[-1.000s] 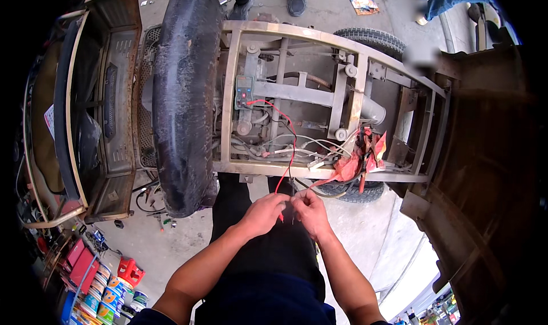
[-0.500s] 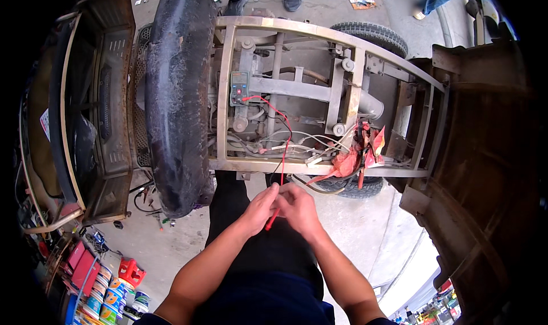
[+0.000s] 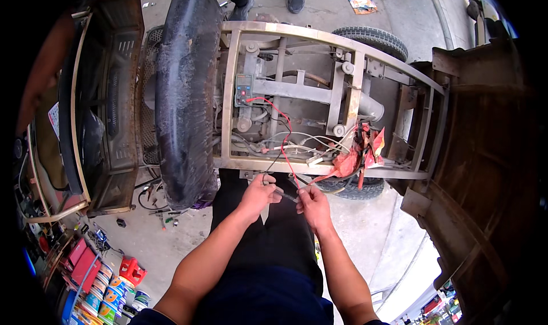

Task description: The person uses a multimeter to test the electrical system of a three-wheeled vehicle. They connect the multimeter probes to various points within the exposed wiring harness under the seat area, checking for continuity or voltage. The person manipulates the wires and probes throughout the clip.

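Note:
A grey and black multimeter (image 3: 244, 91) lies on the metal vehicle frame (image 3: 227, 97), with a red test lead (image 3: 288, 132) and a black one running from it toward me. In front of the near rail, my left hand (image 3: 260, 199) is closed on a thin black test probe (image 3: 289, 198), which points to the right. Close beside it, my right hand (image 3: 314, 207) pinches the end of the red lead. The red probe's tip is hidden by its fingers.
Red plastic wrapping (image 3: 345, 164) and loose wires sit on the near rail. A long black seat (image 3: 185, 97) crosses the frame on the left, and a rusty body panel (image 3: 485, 171) stands right. Tyres (image 3: 371, 38) flank the frame. Another person's shoes (image 3: 296, 2) are beyond.
My hands have parted slightly, the right one moving right. The red probe that hung below my fingers is no longer visible there, and the black probe now shows between my hands.

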Demonstrator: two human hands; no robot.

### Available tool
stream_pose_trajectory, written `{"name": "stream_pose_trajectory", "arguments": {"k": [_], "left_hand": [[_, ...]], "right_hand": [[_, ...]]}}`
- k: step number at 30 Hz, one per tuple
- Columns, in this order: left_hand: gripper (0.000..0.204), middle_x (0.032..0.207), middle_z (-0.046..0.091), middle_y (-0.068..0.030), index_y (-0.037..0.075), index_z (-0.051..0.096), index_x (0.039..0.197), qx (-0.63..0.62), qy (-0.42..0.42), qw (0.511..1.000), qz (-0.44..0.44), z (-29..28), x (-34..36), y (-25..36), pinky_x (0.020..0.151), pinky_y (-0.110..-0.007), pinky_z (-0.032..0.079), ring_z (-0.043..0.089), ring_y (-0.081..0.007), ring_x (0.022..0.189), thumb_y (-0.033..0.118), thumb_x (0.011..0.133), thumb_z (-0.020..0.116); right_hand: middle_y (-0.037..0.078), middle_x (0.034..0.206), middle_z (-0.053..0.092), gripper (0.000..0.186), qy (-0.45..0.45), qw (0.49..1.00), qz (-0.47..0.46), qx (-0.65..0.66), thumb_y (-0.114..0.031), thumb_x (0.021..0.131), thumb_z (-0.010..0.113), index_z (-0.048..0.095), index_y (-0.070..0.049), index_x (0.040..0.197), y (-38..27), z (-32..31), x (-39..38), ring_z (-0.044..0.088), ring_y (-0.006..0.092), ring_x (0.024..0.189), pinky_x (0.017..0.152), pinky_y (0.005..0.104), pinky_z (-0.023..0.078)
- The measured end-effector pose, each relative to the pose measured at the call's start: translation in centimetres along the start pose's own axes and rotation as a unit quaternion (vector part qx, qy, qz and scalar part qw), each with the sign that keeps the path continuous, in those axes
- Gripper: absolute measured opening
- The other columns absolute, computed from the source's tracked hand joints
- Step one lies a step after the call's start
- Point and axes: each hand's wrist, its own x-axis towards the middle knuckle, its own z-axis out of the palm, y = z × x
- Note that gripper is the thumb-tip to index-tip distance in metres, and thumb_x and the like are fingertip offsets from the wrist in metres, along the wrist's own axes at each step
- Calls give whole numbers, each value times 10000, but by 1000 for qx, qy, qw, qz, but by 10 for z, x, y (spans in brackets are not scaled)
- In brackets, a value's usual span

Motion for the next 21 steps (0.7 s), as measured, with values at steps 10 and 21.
{"name": "stream_pose_trajectory", "arguments": {"k": [10,21], "left_hand": [[442,1183,636,-94,14,561,1224,-210,-142,965,-58,19,-10,-8,901,-350,463,610,-207,1022,357,1035,356],[341,1066,678,-120,-17,608,1169,21,-87,996,-28,2,1,9,826,-323,499,631,-175,894,257,1012,481]], "right_hand": [[96,990,638,122,-56,993,-96,-38,-108,895,652,678,5,930,-7,16,10,607,175,948,834,300,482],[92,900,638,276,88,988,-108,65,-69,937,516,540,-12,1206,-13,-14,-9,572,85,678,584,239,467]]}}
